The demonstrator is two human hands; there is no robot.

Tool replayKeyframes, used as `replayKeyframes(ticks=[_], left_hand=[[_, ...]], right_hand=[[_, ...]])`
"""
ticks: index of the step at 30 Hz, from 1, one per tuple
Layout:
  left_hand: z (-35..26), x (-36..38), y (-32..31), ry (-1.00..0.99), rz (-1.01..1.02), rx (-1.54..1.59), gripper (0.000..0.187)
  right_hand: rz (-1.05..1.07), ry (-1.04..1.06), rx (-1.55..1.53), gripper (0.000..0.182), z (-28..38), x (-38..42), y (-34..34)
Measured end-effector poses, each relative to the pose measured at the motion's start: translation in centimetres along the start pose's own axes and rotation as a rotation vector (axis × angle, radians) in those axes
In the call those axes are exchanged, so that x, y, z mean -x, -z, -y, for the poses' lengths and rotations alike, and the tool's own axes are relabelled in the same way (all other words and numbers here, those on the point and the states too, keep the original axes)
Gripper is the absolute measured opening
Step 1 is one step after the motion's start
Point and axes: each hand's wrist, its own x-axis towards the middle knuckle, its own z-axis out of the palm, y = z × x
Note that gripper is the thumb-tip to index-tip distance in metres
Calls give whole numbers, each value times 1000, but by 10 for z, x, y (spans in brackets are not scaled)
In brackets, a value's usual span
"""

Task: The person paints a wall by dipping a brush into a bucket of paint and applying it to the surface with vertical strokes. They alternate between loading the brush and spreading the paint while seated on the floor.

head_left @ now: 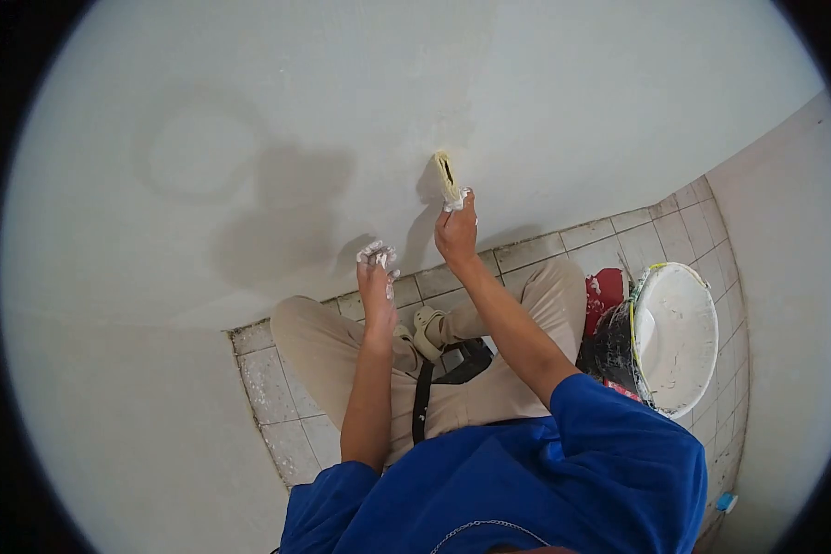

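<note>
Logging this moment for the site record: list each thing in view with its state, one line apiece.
right hand: raised, gripping the sponge against the wall
sponge: held on edge, touching the wall
left hand: fingers smeared with white paste, near the wall, holding nothing clear
bucket: open, tilted, coated white inside
wall: pale, with damp darker patches
floor tiles: dirty, stained grout

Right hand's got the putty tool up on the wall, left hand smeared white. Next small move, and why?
Probably draw the scraper down the wall in a short stroke. The right hand holds it blade-up against the surface, while the left hand, coated in white paste, hangs free below. The bucket of white paste sits to the right.
</note>
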Motion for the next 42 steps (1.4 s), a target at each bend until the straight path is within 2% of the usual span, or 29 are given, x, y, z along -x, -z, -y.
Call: replayKeyframes(ticks=[1, 4, 7, 10, 11, 13, 16, 20, 25, 28, 31, 34, 37, 40, 42], left_hand=[[-1, -1, 0, -13, 18, 19, 33], [-2, 2, 0, -19, 45, 49, 32], [-3, 5, -1, -12, 37, 27, 31], [-6, 3, 0, -33, 47, 24, 31], [-7, 3, -1, -30, 39, 16, 31], [-1, 6, -4, -22, 30, 14, 31], [0, -5, 2, -31, 40, 3, 32], [1, -2, 3, -38, 59, 6, 32], [-1, 0, 2, -41, 60, 7, 32], [-1, 0, 3, -36, 54, 4, 31], [-3, 0, 2, -22, 49, -9, 30], [-6, 2, -1, -8, 44, -12, 30], [-6, 2, -1, -6, 44, 3, 35], [-2, 3, 1, -14, 45, 21, 35], [-3, 4, 1, -19, 50, 28, 35]], right_hand=[[11, -20, 32, 24, -2, 2, 3], [-153, 178, 497, 32, -47, 33, -11], [144, -221, 235, 41, -61, 43, 6], [66, 82, 247, 37, -93, 55, 17], [104, -35, 35, 34, -90, 59, 20], [194, -279, -368, 28, -36, 57, 59], [78, -836, -1091, 22, 16, 52, 78], [192, -850, -1177, 28, 55, 46, 102], [191, -855, -1131, 28, 80, 40, 114], [144, -809, -1168, 20, 84, 40, 111], [6, -641, -1011, 23, 78, 38, 91], [0, -306, -665, 33, 61, 31, 66], [-89, -198, -560, 36, 54, 19, 43], [-45, -104, -432, 35, 34, 8, 19], [-121, -80, -238, 35, 26, 0, 4]])
